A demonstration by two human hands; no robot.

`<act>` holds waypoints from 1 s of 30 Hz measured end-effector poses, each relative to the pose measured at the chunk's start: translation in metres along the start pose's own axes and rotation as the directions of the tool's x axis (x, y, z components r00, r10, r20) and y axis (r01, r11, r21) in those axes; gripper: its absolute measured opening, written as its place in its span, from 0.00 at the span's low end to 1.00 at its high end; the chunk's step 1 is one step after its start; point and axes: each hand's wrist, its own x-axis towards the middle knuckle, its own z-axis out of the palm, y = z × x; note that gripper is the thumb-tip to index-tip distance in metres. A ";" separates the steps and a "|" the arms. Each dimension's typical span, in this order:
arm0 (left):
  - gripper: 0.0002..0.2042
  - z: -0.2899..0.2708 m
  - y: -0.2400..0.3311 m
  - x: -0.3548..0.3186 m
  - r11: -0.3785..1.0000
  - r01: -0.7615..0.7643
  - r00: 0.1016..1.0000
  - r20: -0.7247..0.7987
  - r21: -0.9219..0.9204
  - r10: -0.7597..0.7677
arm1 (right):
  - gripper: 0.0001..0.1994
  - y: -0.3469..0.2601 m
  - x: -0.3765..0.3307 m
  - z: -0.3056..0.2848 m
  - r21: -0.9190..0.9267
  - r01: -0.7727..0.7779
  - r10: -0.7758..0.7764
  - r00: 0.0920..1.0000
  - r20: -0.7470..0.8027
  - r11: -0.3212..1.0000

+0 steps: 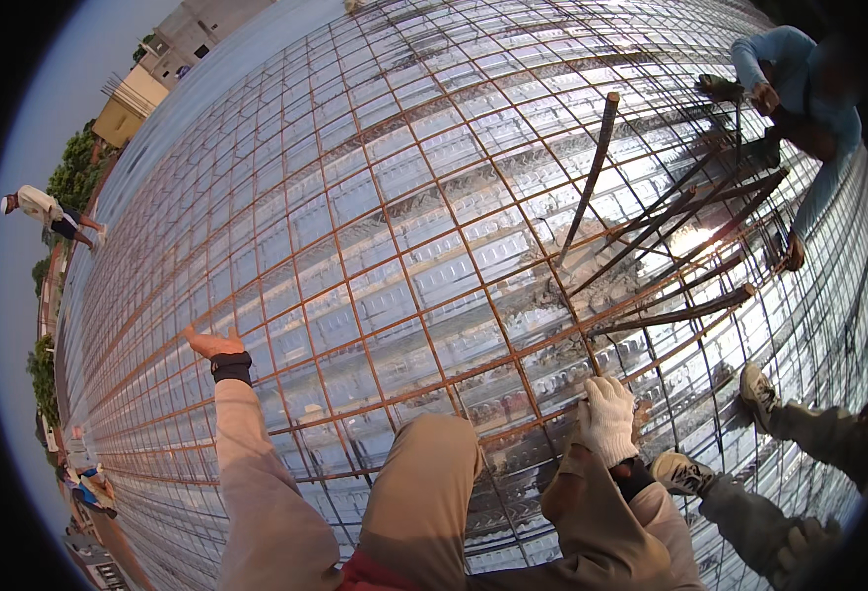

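Observation:
I am crouched on a rusty rebar mesh [375, 227] laid over shiny corrugated metal decking [454, 266]. My left hand [212, 344], in an orange glove with a black cuff, is stretched out flat to the left above the mesh and holds nothing. My right hand [608, 415], in a white knit glove, is curled around a bar of the mesh just below a cluster of leaning rebar rods [670, 246]. My bent knee [424, 463] sits between the two arms.
One rod [592, 167] stands nearly upright from a patch of grey mortar [562, 295]. A person in blue [799, 89] bends over at the upper right. Another person's legs and sneakers [759, 389] are at the lower right. More people stand at the left edge [45, 207].

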 end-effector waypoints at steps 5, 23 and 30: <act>0.52 0.220 -0.036 -0.162 0.962 0.272 0.783 0.587 -0.029 -0.203 | 0.23 0.003 -0.005 -0.001 -0.042 -0.071 0.066 0.991 -0.113 0.997; 0.21 -0.110 -0.214 -0.166 0.031 -0.877 0.475 0.875 0.479 -0.090 | 0.12 0.004 0.015 -0.016 0.013 0.117 -0.116 0.993 -0.027 0.993; 0.24 -0.040 -0.214 -0.277 0.176 -0.851 0.326 0.760 0.495 -0.562 | 0.18 -0.019 0.115 0.023 -0.025 0.289 -0.289 0.942 -0.171 0.957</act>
